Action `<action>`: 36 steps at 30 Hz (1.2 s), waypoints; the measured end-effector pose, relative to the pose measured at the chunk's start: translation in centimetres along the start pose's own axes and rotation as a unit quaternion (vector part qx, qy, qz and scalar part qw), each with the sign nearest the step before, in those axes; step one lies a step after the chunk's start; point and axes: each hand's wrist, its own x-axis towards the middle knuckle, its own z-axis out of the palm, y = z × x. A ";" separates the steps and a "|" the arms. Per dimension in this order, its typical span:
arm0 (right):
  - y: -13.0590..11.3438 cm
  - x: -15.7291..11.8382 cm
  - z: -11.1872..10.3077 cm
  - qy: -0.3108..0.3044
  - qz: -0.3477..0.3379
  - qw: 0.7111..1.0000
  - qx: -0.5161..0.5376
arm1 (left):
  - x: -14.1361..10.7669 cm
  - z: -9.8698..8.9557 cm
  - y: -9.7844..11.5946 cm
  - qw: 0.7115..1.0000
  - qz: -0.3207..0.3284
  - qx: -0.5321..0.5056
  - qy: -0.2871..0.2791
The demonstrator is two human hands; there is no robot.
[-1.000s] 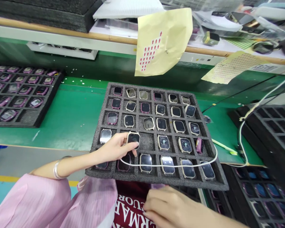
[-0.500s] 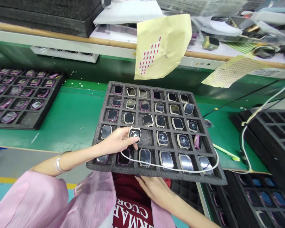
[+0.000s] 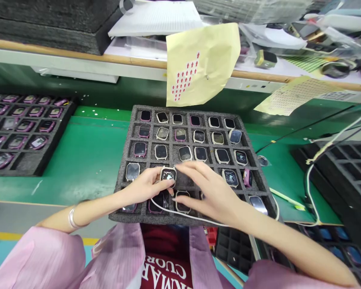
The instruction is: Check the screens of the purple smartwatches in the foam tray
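Observation:
My left hand grips a white-cased smartwatch with a lit screen, thumb on its lower right edge. A white cable runs from beneath that hand across the lower part of the foam tray. My right hand is open just right of the watch, thumb and fingers apart, with fingertips close to its edge; whether they touch it I cannot tell. Both hands are over the dark foam tray, whose compartments hold several watches in white and purple cases. My right hand hides some compartments in the lower rows.
Another foam tray with purple watches lies at the left on the green bench. Yellow paper hangs from the shelf edge. A light green strip and more dark trays are at the right.
My right hand has risen from below the tray's front edge to beside the watch, fingers spread. My left hand still holds the watch. The view has shifted slightly.

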 end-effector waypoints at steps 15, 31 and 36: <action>4.1 2.4 4.1 0.032 -0.068 0.997 -0.015 | 0.5 -0.3 -0.6 0.999 -0.007 0.042 0.024; 4.2 2.3 4.4 0.056 -0.055 0.997 -0.002 | 0.4 -0.4 -0.8 0.998 -0.009 0.065 0.023; 4.2 2.3 4.4 0.055 -0.053 0.997 -0.001 | 0.4 -0.4 -0.7 0.997 0.001 0.078 0.020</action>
